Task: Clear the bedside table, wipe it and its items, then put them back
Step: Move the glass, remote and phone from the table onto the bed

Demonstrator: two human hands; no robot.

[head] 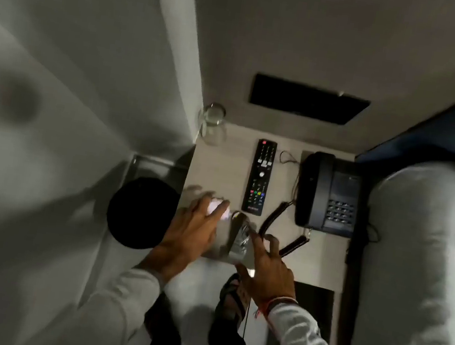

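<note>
The light wooden bedside table [229, 172] carries a clear drinking glass [212, 124] at its far left corner, a black remote control [259, 177] in the middle and a black telephone [329, 193] with a coiled cord on the right. Near the front edge is a clear plastic bottle [238, 240] with a grey label, blurred by motion. My left hand [192, 233] wraps its fingers around the bottle's white top. My right hand [266, 268] grips the bottle's lower body between thumb and forefinger.
A round black bin [140, 212] stands on the floor left of the table, against the white wall. A black switch panel [308, 100] sits on the wall behind. A white pillow [414, 259] on the bed borders the right side. My sandalled foot [231, 297] is below the table edge.
</note>
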